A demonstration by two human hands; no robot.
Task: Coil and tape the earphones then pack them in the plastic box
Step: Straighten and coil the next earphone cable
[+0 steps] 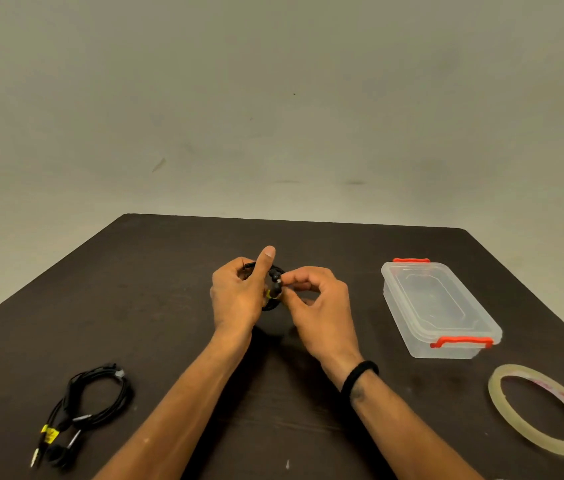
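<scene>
My left hand (237, 296) grips a small coil of black earphones (274, 289) with a yellow tag, its thumb raised straight. Close beside it, my right hand (318, 303) pinches the coil near the earbuds with thumb and forefinger. Both hands hover over the middle of the dark table (169, 306). A second set of black earphones (90, 407), loosely coiled with a yellow tag, lies at the near left. The clear plastic box (439, 310) with red clips stands at the right, its lid on. A roll of clear tape (547, 408) lies flat at the near right.
The table's far edge meets a plain wall (273, 98). A black band sits on my right wrist (360, 375).
</scene>
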